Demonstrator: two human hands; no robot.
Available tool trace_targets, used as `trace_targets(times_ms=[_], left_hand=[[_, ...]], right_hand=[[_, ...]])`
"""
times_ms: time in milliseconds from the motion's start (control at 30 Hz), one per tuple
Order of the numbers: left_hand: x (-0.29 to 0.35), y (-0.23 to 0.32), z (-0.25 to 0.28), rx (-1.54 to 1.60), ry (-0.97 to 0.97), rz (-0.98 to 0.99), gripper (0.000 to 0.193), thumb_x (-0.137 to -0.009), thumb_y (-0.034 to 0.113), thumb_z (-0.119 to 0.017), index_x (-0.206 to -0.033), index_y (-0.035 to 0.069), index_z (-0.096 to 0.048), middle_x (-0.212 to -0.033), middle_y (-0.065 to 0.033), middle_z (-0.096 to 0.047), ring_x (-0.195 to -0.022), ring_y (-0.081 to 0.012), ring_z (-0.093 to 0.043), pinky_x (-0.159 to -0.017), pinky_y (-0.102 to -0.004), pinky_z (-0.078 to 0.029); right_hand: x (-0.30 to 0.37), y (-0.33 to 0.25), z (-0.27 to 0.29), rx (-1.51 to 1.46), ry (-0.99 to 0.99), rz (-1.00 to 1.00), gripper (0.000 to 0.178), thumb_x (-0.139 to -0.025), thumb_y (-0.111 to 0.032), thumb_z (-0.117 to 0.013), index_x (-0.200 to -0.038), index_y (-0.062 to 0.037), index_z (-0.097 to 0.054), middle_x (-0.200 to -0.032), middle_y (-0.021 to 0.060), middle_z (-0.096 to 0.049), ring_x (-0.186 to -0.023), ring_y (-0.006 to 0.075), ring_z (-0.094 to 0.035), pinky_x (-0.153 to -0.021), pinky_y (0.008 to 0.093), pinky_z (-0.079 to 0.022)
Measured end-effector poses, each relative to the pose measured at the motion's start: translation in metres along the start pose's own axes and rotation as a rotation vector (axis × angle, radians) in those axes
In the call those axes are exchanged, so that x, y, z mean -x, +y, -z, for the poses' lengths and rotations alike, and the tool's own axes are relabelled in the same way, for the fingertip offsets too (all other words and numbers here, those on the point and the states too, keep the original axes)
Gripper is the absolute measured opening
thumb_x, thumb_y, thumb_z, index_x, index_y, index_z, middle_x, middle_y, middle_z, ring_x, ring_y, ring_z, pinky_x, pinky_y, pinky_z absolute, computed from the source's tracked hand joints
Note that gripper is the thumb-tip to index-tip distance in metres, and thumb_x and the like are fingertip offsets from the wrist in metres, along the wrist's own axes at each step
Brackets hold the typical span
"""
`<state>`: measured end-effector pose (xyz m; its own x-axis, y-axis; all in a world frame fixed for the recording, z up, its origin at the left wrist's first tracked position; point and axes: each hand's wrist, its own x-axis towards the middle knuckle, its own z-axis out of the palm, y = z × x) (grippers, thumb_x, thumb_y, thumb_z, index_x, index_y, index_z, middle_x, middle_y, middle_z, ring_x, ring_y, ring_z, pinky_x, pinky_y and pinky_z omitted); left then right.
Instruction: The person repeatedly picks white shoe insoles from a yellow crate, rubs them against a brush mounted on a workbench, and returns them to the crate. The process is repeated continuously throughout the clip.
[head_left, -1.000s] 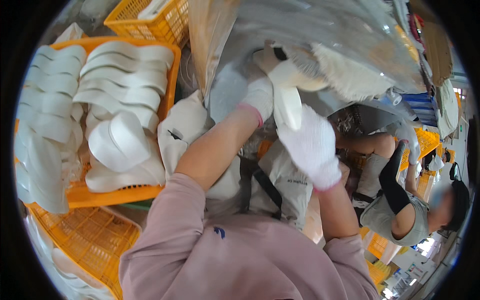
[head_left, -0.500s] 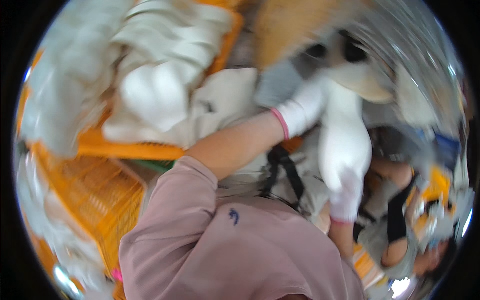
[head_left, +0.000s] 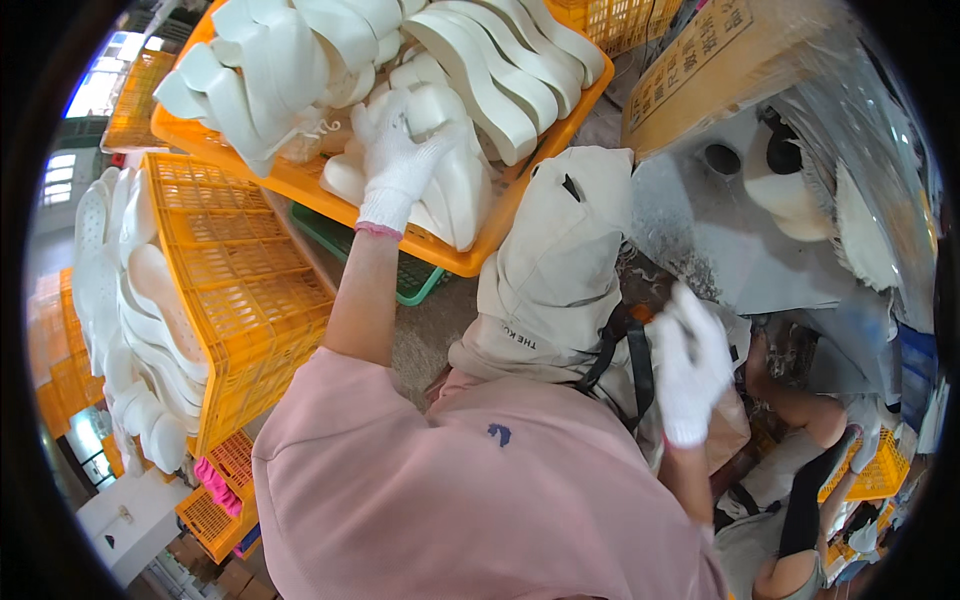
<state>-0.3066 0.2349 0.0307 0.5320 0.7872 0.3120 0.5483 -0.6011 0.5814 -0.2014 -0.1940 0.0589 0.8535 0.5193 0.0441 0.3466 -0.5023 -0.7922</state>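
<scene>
Nearest, at six o'clock, is the person's pink shirt (head_left: 500, 500) with a small blue mark on the chest. At about half past three, the right hand (head_left: 692, 365), in a white knit glove and blurred, is loosely half-curled with nothing seen in it, near a black strap (head_left: 640, 372). Bunched beige cloth (head_left: 545, 235) lies close to the centre, toward one o'clock.

At eleven o'clock the left hand (head_left: 403, 155), also gloved, has its fingers and thumb parted against a white curved piece (head_left: 462, 185); whether it grips it, I cannot tell. That piece lies in an orange crate (head_left: 440, 258), with more white curved pieces (head_left: 500, 75) in a leaning row just beyond it. A green crate (head_left: 415, 280) shows below its rim, toward ten o'clock.

Farther off, at nine o'clock, a tilted orange basket (head_left: 265, 300) stands beside white sole-shaped pieces (head_left: 165, 290). At two o'clock is a grey machine housing (head_left: 715, 230), with a cardboard box (head_left: 720, 70) behind it. A co-worker's bent arm (head_left: 800, 500) shows at four o'clock.
</scene>
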Motion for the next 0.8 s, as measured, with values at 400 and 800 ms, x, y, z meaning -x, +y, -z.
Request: trace_targets(times_ms=[400, 800], left_hand=[[0.079, 0.007, 0.038, 0.646, 0.035, -0.023, 0.036, -0.082, 0.002, -0.082, -0.115, 0.009, -0.07, -0.127, -0.0122, -0.058, -0.116, -0.0254, -0.061, -0.098, -0.0375, -0.052], [0.046, 0.101, -0.008, 0.498, -0.49, -0.344, 0.061, -0.079, 0.027, -0.084, -0.131, 0.004, -0.062, -0.121, -0.0173, -0.067, -0.119, -0.0419, -0.06, -0.107, -0.0437, -0.047]], right_hand=[[-0.141, -0.153, -0.143, -0.273, -0.376, 0.437, 0.094, -0.067, -0.032, -0.094, -0.143, 0.0055, -0.052, -0.134, 0.0266, -0.06, -0.129, 0.0421, -0.057, -0.112, 0.0464, -0.047], [-0.04, -0.032, 0.012, -1.195, -0.05, -0.17, 0.102, -0.077, -0.023, -0.087, -0.161, 0.0039, -0.035, -0.145, 0.0212, -0.058, -0.133, 0.0367, -0.061, -0.115, 0.0482, -0.051]])
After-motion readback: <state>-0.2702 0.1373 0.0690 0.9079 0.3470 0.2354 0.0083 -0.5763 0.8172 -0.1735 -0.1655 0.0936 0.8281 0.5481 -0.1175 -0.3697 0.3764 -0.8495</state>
